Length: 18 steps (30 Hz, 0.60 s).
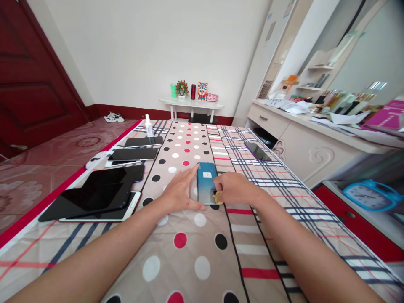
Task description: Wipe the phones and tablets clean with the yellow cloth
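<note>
Both hands on a blue-green gradient phone lying back-up on the patterned quilted bedspread [202, 261].

Left hand [181, 191] flat, fingers spread, thumb against the phone's [206, 181] left edge; phone's long axis pointing away from the body, between both hands; right hand [232, 188] on its right edge, grip pinching a small yellowish cloth [217, 196] against the near corner. Farther left, dark tablets [94, 195] stacked, well apart.

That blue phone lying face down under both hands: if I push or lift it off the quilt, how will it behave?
The blue phone looks rigid and flat, so it should not flex or roll. Its glossy back probably slips in fingers, though the quilted cover likely grips it against sliding. The left hand steadies its edge while the right hand presses a small yellow cloth at its lower corner.
</note>
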Available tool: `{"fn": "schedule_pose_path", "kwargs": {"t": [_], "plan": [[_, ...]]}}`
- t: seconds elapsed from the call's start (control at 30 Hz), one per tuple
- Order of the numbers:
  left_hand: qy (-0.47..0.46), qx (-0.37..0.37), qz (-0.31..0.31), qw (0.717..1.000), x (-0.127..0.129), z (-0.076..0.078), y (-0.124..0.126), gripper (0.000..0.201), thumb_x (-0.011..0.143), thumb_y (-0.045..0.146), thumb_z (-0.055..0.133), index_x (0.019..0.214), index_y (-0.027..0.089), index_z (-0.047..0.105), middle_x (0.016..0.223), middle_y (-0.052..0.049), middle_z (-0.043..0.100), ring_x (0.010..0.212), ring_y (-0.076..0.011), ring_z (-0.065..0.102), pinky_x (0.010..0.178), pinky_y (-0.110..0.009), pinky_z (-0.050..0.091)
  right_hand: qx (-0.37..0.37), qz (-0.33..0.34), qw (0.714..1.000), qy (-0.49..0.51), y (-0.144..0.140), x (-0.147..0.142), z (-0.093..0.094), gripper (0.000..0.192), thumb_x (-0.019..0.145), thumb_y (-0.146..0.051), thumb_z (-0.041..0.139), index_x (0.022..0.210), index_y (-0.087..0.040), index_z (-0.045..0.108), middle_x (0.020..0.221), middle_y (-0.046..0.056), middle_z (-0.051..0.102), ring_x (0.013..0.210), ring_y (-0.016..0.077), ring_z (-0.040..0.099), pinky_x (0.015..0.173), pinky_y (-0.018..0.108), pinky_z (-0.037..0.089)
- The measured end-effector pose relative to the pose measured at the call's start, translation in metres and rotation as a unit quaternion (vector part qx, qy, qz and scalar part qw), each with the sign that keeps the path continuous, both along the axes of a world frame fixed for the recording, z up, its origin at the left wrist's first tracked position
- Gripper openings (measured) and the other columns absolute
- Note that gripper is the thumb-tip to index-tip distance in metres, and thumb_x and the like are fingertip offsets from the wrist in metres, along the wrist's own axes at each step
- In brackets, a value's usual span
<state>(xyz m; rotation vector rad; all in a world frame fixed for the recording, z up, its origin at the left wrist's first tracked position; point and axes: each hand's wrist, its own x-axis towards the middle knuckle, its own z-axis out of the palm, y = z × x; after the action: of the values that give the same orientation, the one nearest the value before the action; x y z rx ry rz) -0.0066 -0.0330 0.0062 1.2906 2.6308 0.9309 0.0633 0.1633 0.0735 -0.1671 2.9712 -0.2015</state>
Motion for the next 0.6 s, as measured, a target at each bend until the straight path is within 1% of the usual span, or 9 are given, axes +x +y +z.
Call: {"fn": "schedule_pose_path", "kwargs": {"t": [0.07, 0.13, 0.17, 0.27, 0.33, 0.4, 0.5, 0.53, 0.6], "plan": [[0.007, -0.004, -0.004, 1.000, 0.000, -0.001, 0.000, 0.126, 0.054, 0.064, 0.076, 0.152, 0.026, 0.006, 0.154, -0.014, 0.028, 0.140, -0.0371, 0.028, 0.115, -0.056, 0.015, 0.020, -0.070, 0.997, 0.027, 0.009, -0.006, -0.002, 0.006, 0.064, -0.022, 0.063, 0.070, -0.022, 0.064, 0.067, 0.000, 0.063, 0.059, 0.0142, 0.053, 0.051, 0.025, 0.026], [0.008, -0.009, -0.002, 1.000, 0.000, -0.002, 0.000, 0.126, 0.055, 0.066, 0.075, 0.152, 0.026, 0.006, 0.154, -0.014, 0.028, 0.140, -0.0377, 0.026, 0.114, -0.056, 0.016, 0.024, -0.092, 0.994, 0.049, 0.009, -0.006, -0.003, 0.009, 0.065, -0.021, 0.061, 0.073, -0.022, 0.064, 0.069, 0.000, 0.064, 0.060, 0.0146, 0.054, 0.052, 0.026, 0.026], [0.006, -0.011, 0.002, 1.000, 0.000, -0.001, 0.000, 0.127, 0.054, 0.066, 0.075, 0.152, 0.025, 0.006, 0.154, -0.014, 0.028, 0.140, -0.0383, 0.025, 0.114, -0.056, 0.017, 0.018, -0.079, 0.995, 0.052, 0.005, -0.004, -0.003, 0.009, 0.065, -0.021, 0.061, 0.073, -0.022, 0.064, 0.069, 0.000, 0.064, 0.060, 0.0145, 0.054, 0.052, 0.025, 0.026], [-0.002, -0.009, 0.008, 1.000, 0.000, 0.000, 0.000, 0.128, 0.051, 0.065, 0.077, 0.152, 0.022, 0.011, 0.153, -0.016, 0.030, 0.139, -0.0390, 0.027, 0.113, -0.056, 0.021, -0.004, 0.008, 1.000, 0.025, -0.009, 0.004, -0.003, 0.003, 0.064, -0.023, 0.063, 0.067, -0.022, 0.063, 0.064, -0.001, 0.062, 0.059, 0.0139, 0.052, 0.052, 0.025, 0.025], [-0.003, -0.002, 0.008, 1.000, -0.001, 0.000, 0.000, 0.127, 0.051, 0.063, 0.078, 0.152, 0.022, 0.012, 0.153, -0.015, 0.030, 0.139, -0.0380, 0.029, 0.113, -0.055, 0.021, -0.014, 0.039, 0.999, 0.011, -0.014, 0.005, -0.005, 0.005, 0.064, -0.026, 0.065, 0.064, -0.023, 0.062, 0.062, -0.001, 0.061, 0.059, 0.0140, 0.052, 0.052, 0.025, 0.025], [-0.003, 0.003, 0.001, 1.000, -0.001, 0.000, 0.001, 0.127, 0.052, 0.062, 0.078, 0.152, 0.023, 0.010, 0.153, -0.014, 0.031, 0.139, -0.0365, 0.030, 0.114, -0.054, 0.018, -0.013, 0.012, 0.999, 0.044, -0.011, -0.001, -0.010, 0.005, 0.067, -0.026, 0.064, 0.067, -0.022, 0.062, 0.066, -0.001, 0.063, 0.063, 0.0147, 0.054, 0.053, 0.025, 0.026], [-0.006, 0.008, -0.004, 1.000, -0.001, 0.000, 0.001, 0.127, 0.052, 0.062, 0.079, 0.152, 0.024, 0.009, 0.152, -0.014, 0.032, 0.139, -0.0359, 0.030, 0.115, -0.054, 0.016, -0.012, -0.060, 0.990, 0.123, 0.001, -0.011, -0.016, 0.007, 0.072, -0.021, 0.058, 0.077, -0.022, 0.063, 0.079, 0.001, 0.067, 0.071, 0.0156, 0.057, 0.057, 0.025, 0.029], [-0.007, 0.008, -0.001, 1.000, -0.001, 0.000, 0.001, 0.127, 0.051, 0.062, 0.079, 0.152, 0.024, 0.010, 0.152, -0.014, 0.033, 0.139, -0.0366, 0.030, 0.114, -0.054, 0.018, -0.011, -0.070, 0.988, 0.136, 0.003, -0.012, -0.016, 0.009, 0.072, -0.020, 0.056, 0.079, -0.021, 0.063, 0.081, 0.002, 0.067, 0.072, 0.0158, 0.057, 0.058, 0.025, 0.029], [-0.008, 0.004, 0.008, 1.000, -0.001, 0.000, 0.001, 0.128, 0.050, 0.064, 0.078, 0.152, 0.024, 0.012, 0.152, -0.014, 0.033, 0.138, -0.0380, 0.030, 0.113, -0.053, 0.022, -0.006, -0.055, 0.991, 0.119, 0.002, -0.010, -0.013, 0.010, 0.071, -0.019, 0.057, 0.079, -0.021, 0.063, 0.081, 0.002, 0.067, 0.072, 0.0160, 0.057, 0.058, 0.026, 0.029]]}}
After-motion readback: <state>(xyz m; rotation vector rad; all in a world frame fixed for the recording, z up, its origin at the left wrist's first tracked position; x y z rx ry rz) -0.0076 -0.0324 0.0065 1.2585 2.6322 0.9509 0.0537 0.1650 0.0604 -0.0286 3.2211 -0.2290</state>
